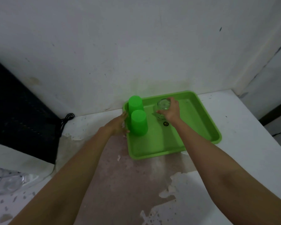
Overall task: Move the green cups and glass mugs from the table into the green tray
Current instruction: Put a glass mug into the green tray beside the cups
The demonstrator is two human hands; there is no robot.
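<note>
A green tray lies on the table against the wall. Two green cups stand upside down in its left part: the far cup and the near cup. My left hand wraps the near cup from its left side at the tray's left rim. A clear glass mug stands upside down in the tray's far middle. My right hand grips it from the right, fingers over its top and side. Part of the mug is hidden by that hand.
The white table has worn, peeling patches in front of the tray. A black panel with a coiled black cable leans at the left. Crumpled clear plastic lies at the near left. The wall stands right behind the tray.
</note>
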